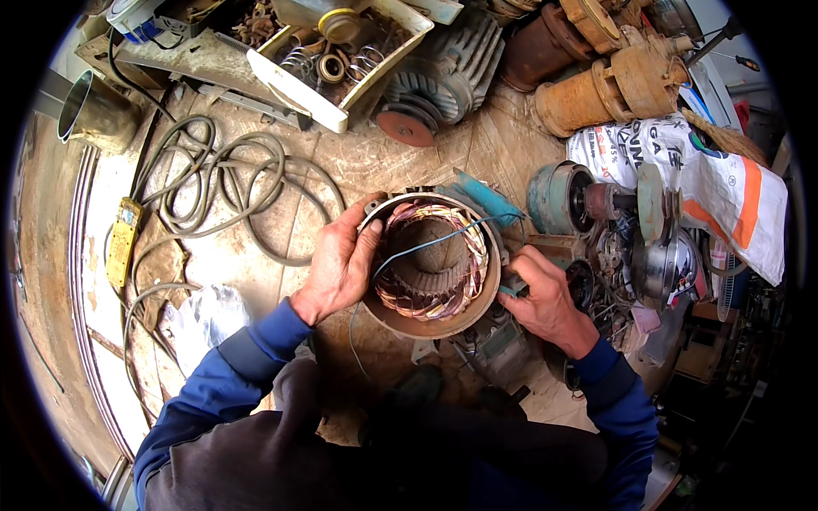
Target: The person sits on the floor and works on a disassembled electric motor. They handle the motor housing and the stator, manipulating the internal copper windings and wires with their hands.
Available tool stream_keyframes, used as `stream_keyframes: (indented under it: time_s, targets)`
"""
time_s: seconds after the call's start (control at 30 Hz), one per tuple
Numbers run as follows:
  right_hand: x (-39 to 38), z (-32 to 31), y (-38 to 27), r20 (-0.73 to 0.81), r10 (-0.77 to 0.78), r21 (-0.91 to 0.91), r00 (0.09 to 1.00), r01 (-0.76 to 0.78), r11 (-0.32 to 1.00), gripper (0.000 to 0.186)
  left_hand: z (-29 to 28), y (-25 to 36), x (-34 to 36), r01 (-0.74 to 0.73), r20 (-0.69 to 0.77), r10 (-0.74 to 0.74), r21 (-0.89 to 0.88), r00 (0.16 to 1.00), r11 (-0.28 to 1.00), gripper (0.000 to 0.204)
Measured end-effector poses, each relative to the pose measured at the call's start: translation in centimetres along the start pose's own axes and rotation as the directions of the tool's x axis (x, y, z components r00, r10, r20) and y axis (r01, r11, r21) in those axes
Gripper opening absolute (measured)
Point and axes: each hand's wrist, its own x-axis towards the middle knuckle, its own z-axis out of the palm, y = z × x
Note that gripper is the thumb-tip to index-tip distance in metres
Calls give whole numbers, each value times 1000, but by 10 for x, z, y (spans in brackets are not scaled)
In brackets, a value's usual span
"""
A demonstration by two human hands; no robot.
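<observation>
A pale tray [294, 90] holds springs [298, 65] and rings [331, 68]. Between the left hand [339, 262] and right hand [550, 300] is a round motor part [436, 278], brown-rimmed, with coppery windings [415, 300] inside and a blue wire [433, 242] across it. The left fingers, half open, grip its rim; the right fingers curl, nearly closed, holding its side.

A stained tan floor [354, 157], brightly lit, is bordered at left by a grooved strip [75, 255].

Left hand [338, 262], right hand [548, 298] seemingly curled.
</observation>
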Motion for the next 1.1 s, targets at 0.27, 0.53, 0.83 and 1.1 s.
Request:
stream_keyframes:
  time_s: [0.27,0.53,0.83,1.1]
  targets:
    - [11,-6,-10,40,-59,-70,997,62,996,37,-9,2,2,9,29,-8,-26,1000,1000,38]
    - [24,-4,-19,72,-126,-151,989,136,979,35,-20,18,7,-320,-16,376,490,927,811,53]
    - [29,-9,-23,135,-138,-143,981,157,977,31,2,50,20,-437,162,438,615,885,656,46]
    - [34,-12,-27,143,-120,-141,982,140,980,30,0,50,20,-456,180,467,667,866,589,51]
